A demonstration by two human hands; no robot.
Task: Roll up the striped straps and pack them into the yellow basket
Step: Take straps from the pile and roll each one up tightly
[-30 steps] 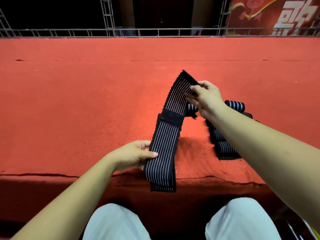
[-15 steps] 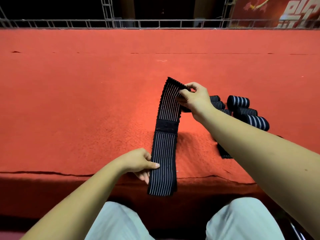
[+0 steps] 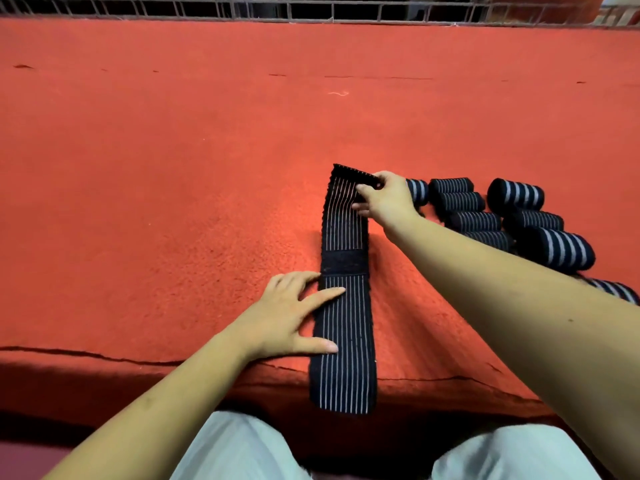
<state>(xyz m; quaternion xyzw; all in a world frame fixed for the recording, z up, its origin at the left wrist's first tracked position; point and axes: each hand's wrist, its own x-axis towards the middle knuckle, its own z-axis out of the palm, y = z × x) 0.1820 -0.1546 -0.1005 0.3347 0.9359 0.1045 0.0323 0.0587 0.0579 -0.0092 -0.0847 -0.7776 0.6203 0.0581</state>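
Note:
A long black strap with thin white stripes (image 3: 343, 323) lies flat on the red carpeted surface (image 3: 173, 185), its near end hanging over the front edge. My left hand (image 3: 291, 317) rests on the strap's left side with fingers spread and straight. My right hand (image 3: 382, 197) pinches the strap's far end, which is lifted and folded back. Several rolled striped straps (image 3: 512, 216) lie in a cluster to the right, partly hidden behind my right forearm. No yellow basket is in view.
The front edge of the red surface (image 3: 104, 356) runs just before my knees in pale trousers (image 3: 235, 448). A metal railing (image 3: 311, 10) lines the far edge.
The strap has come down from a raised arch to lie flat. My left hand moved from pinching its edge to pressing flat on it. My right hand lowered with the far end.

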